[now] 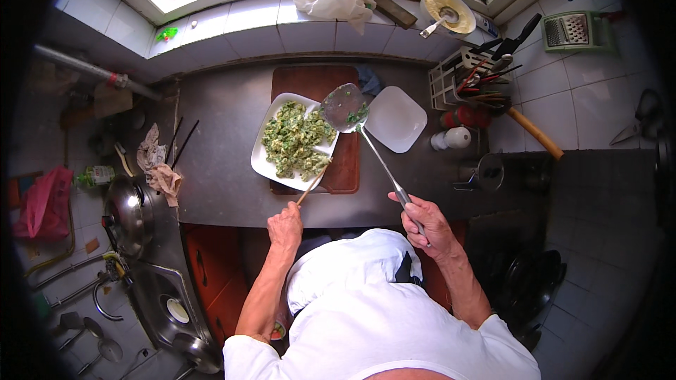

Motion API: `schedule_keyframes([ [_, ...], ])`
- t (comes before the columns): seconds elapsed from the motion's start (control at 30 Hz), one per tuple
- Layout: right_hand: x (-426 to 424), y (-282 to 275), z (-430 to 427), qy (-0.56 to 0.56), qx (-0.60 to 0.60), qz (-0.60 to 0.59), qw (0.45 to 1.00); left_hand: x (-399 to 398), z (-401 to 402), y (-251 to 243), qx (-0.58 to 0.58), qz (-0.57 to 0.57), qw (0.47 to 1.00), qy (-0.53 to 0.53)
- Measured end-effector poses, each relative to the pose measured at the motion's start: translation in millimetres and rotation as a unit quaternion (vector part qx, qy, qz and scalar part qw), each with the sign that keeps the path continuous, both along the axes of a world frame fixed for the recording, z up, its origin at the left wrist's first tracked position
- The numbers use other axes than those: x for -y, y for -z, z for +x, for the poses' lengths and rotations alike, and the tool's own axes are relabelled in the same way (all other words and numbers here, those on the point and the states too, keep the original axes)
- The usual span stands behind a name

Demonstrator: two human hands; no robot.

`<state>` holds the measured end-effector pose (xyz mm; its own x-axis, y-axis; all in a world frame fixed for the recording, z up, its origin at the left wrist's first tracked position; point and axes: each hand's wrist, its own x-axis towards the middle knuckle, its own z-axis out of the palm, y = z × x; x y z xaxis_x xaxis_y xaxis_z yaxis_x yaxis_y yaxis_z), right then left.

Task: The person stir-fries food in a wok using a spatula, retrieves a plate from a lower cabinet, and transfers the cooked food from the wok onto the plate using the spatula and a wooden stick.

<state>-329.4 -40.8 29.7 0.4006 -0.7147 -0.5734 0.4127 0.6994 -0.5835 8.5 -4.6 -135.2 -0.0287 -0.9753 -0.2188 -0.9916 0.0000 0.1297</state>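
My left hand [285, 227] grips wooden chopsticks [312, 184], whose tips reach the near right edge of a chopped green and pale yellow food mixture [296, 140]. The mixture sits in a white squarish plate [259, 161] that partly overlaps a brown cutting board [348, 166]. In my right hand [430, 224] is the grey handle of a metal spatula [346, 108]. Its broad head, with green bits stuck to it, is over the plate's right rim. Just right of the spatula head stands a white square bowl [397, 119] holding no visible food.
A utensil rack [446, 82], a white-capped shaker [451, 139] and a wooden handle [536, 134] are at the right. A bowl of yellowish paste [459, 5] rests on the sill. Rags [163, 179], dark chopsticks [185, 140], a lidded pot [127, 211] and a sink [163, 295] lie left.
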Motion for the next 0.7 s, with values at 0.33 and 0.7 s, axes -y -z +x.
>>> schedule_keyframes([
  [0.33,1.6,12.6,23.8,-0.04,-0.028,0.042,0.998,-9.6,52.4,-16.5,-0.026,0.018,0.999,-0.034],
  [0.7,27.7,19.8,49.8,-0.073,-0.022,0.082,0.994,-17.2,81.0,-67.5,-0.063,-0.054,0.992,-0.096],
])
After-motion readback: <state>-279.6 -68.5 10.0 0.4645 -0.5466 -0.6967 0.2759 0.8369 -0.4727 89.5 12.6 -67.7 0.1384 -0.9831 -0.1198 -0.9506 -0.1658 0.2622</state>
